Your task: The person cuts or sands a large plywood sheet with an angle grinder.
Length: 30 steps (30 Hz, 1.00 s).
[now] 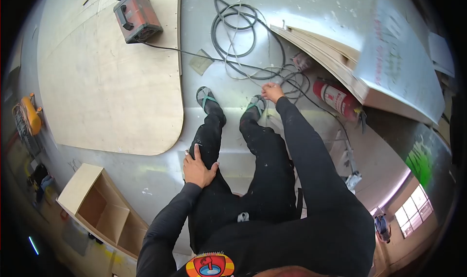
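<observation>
My left hand (198, 171) lies on my left thigh with its fingers spread, a ring on one of them. Out past my right foot (256, 104) reaches my right hand (272, 92), fingers curled together beside the tangled cables (292, 80). A thin grey cable passes close to those fingertips; whether they hold it is too small to tell. The black cable (214, 39) forms loops on the grey floor. One lead runs left to a red and black machine with a handle (138, 18).
The machine stands on a large plywood sheet (112, 92). A fire extinguisher (336, 99) lies right of the cables, near leaning boards (316, 48). A wooden shelf unit (102, 204) stands lower left, and a yellow tool (30, 114) lies far left. Another person (383, 227) is far right.
</observation>
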Each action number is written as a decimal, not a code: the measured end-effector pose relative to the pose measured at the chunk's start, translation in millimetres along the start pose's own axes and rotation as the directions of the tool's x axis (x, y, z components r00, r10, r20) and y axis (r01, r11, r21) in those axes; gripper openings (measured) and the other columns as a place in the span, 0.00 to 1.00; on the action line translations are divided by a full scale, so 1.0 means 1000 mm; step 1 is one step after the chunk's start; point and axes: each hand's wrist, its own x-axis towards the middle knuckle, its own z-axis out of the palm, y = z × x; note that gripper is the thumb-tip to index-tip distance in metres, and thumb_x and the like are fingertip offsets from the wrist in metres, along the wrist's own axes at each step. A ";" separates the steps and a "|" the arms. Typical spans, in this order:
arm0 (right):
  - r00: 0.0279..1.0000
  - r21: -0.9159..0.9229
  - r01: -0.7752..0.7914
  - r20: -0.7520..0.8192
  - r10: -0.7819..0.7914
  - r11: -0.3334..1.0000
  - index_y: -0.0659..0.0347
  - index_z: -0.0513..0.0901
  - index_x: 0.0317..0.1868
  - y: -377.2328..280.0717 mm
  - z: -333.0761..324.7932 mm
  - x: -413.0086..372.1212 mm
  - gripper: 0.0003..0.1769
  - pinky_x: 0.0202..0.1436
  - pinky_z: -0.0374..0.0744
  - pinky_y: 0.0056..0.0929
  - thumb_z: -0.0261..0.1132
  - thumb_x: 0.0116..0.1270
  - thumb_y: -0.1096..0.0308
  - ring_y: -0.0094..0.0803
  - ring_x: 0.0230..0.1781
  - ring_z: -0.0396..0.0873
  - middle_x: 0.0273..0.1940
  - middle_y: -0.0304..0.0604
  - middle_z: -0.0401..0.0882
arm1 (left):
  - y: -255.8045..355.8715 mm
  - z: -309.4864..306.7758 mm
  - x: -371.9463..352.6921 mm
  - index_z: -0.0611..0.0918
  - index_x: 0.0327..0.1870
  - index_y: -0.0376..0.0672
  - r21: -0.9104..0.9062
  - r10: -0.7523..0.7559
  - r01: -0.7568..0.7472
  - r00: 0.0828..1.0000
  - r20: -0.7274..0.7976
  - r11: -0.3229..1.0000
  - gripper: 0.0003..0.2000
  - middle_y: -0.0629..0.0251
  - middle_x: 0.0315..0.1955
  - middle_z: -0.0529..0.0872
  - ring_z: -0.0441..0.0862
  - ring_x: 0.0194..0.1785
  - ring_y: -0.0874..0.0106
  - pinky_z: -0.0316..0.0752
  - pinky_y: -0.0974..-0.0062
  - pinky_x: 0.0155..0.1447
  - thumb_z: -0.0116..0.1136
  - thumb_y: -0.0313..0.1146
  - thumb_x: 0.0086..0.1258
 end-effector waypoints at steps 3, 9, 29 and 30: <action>0.999 0.020 -0.026 0.025 0.025 0.999 0.63 0.78 0.47 -0.015 0.043 0.049 0.16 0.35 0.79 0.24 0.59 0.66 0.59 0.27 0.32 0.80 0.36 0.42 0.79 | 0.001 -0.012 0.018 0.58 0.70 0.40 -0.035 0.012 -0.013 1.000 -0.017 0.999 0.45 0.30 0.61 0.61 0.63 0.62 0.41 0.61 0.55 0.65 0.65 0.54 0.53; 0.992 -0.370 0.014 -0.109 -0.058 0.929 0.72 0.72 0.56 -0.038 0.099 0.166 0.38 0.55 0.74 0.32 0.67 0.57 0.47 0.49 0.49 0.79 0.52 0.59 0.78 | -0.010 -0.030 0.040 0.64 0.66 0.42 -0.169 0.064 -0.081 0.993 -0.103 0.982 0.40 0.31 0.60 0.60 0.60 0.62 0.40 0.57 0.51 0.66 0.66 0.48 0.52; 0.947 -0.446 0.255 -0.066 -0.316 0.858 0.64 0.80 0.37 -0.036 0.167 0.151 0.19 0.49 0.74 0.46 0.54 0.61 0.55 0.57 0.41 0.76 0.34 0.58 0.80 | -0.028 -0.043 0.070 0.68 0.62 0.46 -0.169 0.091 -0.122 0.980 -0.177 0.978 0.35 0.34 0.58 0.65 0.65 0.60 0.41 0.63 0.52 0.62 0.67 0.47 0.53; 0.943 -0.543 0.240 -0.066 -0.326 0.804 0.64 0.80 0.37 0.006 0.157 0.148 0.19 0.50 0.74 0.46 0.54 0.61 0.56 0.56 0.43 0.77 0.36 0.58 0.80 | -0.029 -0.040 0.068 0.69 0.62 0.46 -0.203 0.078 -0.112 0.982 -0.171 0.973 0.34 0.34 0.57 0.65 0.64 0.60 0.40 0.63 0.52 0.63 0.66 0.49 0.54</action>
